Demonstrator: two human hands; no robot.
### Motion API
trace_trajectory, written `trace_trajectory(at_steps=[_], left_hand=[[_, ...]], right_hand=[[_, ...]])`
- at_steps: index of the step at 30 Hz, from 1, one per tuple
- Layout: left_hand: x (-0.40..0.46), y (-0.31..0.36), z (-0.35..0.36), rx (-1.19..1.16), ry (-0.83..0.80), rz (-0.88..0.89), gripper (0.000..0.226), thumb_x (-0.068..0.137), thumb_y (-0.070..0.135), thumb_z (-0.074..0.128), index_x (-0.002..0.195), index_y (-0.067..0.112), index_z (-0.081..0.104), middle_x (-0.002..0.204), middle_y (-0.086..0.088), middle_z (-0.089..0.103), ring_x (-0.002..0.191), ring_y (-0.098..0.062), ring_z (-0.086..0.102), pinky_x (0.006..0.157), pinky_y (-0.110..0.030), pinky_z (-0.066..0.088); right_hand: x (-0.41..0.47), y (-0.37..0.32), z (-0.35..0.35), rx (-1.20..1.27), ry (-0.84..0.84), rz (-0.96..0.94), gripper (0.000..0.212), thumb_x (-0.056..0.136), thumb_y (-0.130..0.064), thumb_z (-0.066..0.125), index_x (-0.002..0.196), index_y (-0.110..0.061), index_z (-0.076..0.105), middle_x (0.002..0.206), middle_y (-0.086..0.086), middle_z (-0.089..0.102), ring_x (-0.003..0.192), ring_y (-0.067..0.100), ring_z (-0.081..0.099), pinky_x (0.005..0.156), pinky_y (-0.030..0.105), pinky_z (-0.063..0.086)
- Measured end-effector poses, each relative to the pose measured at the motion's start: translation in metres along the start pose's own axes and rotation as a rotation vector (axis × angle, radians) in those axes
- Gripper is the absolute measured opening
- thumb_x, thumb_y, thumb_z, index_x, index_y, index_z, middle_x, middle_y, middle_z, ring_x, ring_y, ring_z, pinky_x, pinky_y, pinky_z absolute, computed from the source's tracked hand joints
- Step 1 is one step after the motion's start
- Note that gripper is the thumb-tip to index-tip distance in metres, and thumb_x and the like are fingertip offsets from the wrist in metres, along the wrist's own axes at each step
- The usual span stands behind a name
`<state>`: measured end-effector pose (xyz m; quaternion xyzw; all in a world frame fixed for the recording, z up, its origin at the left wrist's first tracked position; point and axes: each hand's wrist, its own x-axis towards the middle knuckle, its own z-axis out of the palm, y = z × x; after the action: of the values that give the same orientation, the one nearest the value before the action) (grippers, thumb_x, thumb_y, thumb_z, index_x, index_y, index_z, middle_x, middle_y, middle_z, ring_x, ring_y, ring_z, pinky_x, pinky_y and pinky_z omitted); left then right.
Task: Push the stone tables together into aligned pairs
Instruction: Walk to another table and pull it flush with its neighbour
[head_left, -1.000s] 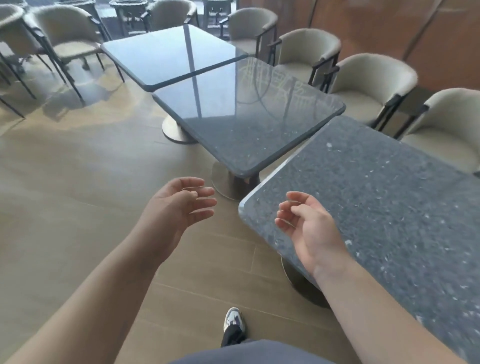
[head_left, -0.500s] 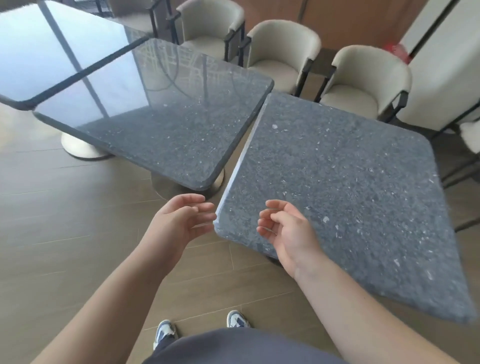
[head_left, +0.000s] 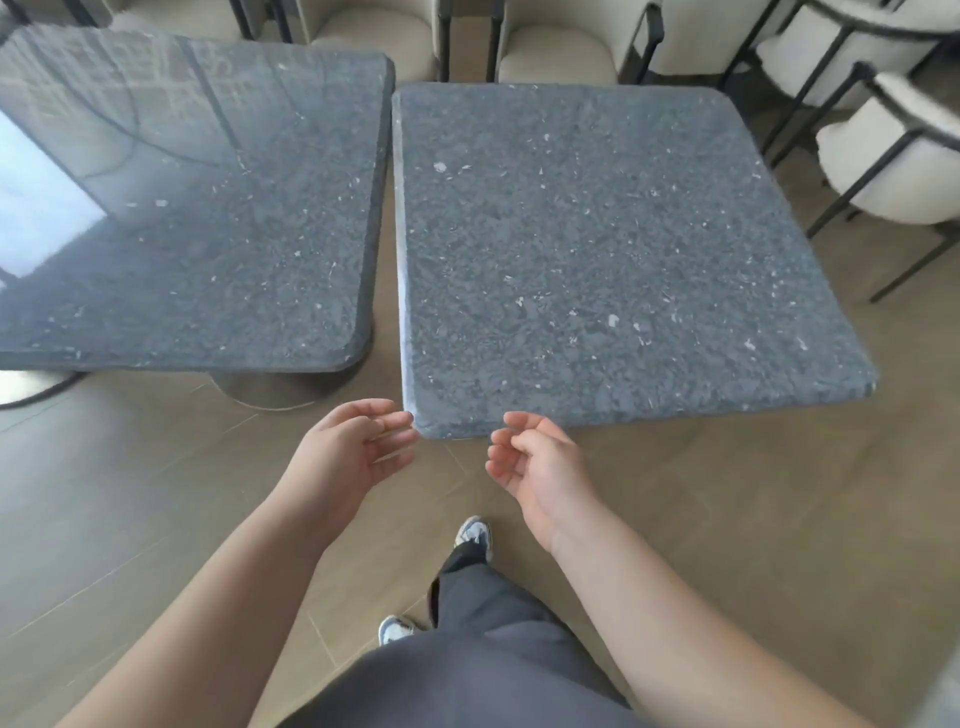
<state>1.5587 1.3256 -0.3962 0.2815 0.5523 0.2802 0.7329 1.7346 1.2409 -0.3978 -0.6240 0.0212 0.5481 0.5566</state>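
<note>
Both hands hovered just short of the near corner of the right stone table (head_left: 597, 249), holding nothing: left hand (head_left: 348, 457) with fingers loosely extended, right hand (head_left: 535, 462) with fingers slackly curled. Left stone table (head_left: 197, 208) stood just beside it, a narrow floor gap between, near edges out of line. Step judged: approach. Next move needs a grip on that corner and a leftward push. Cream chairs (head_left: 893, 156) beyond.

A narrow strip of bare floor (head_left: 385, 249) runs up the middle of the frame between the left table (head_left: 197, 208) and the right table (head_left: 597, 249), pinched at its far end. Chairs (head_left: 893, 156) crowd the top and upper right. Open floor fills the lower left and lower right.
</note>
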Motion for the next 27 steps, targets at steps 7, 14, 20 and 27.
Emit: trace_trajectory(at_steps=[7,14,20,27], left_hand=[[0.085,-0.032,0.011,0.082,0.062,-0.274,0.019,0.097,-0.006,0.045,0.107,0.005,0.057,0.094,-0.013,0.070,0.083,-0.028,0.070,0.077,-0.043,0.057],[0.158,-0.059,0.006,0.144,0.199,-0.422,0.009,0.099,0.000,0.049,0.101,0.000,0.058,0.105,-0.017,0.056,0.090,-0.027,0.063,0.085,-0.041,0.055],[0.188,-0.084,-0.003,-0.051,0.272,-0.615,0.065,0.097,0.020,0.064,0.152,0.005,0.033,0.155,-0.018,0.033,0.141,-0.034,0.040,0.112,-0.041,0.040],[0.204,-0.091,0.023,-0.256,0.091,-0.567,0.021,0.103,0.023,0.054,0.118,0.010,0.060,0.130,-0.013,0.066,0.122,-0.026,0.060,0.118,-0.044,0.035]], right_hand=[[0.075,0.022,-0.017,0.065,0.090,0.135,0.028,0.094,0.007,0.036,0.098,-0.009,0.059,0.075,0.006,0.062,0.066,0.018,0.058,0.068,0.031,0.051],[0.151,0.050,-0.026,0.049,0.181,0.395,0.019,0.097,0.002,0.037,0.098,-0.007,0.054,0.084,0.009,0.060,0.071,0.021,0.059,0.070,0.033,0.052],[0.189,0.079,-0.032,0.084,0.184,0.550,0.026,0.099,-0.023,0.059,0.119,-0.007,0.057,0.121,0.014,0.060,0.103,0.025,0.063,0.087,0.038,0.056],[0.210,0.082,-0.016,0.424,0.217,0.440,0.042,0.094,-0.041,0.065,0.127,-0.016,0.058,0.131,0.006,0.062,0.125,0.023,0.056,0.114,0.046,0.038]])
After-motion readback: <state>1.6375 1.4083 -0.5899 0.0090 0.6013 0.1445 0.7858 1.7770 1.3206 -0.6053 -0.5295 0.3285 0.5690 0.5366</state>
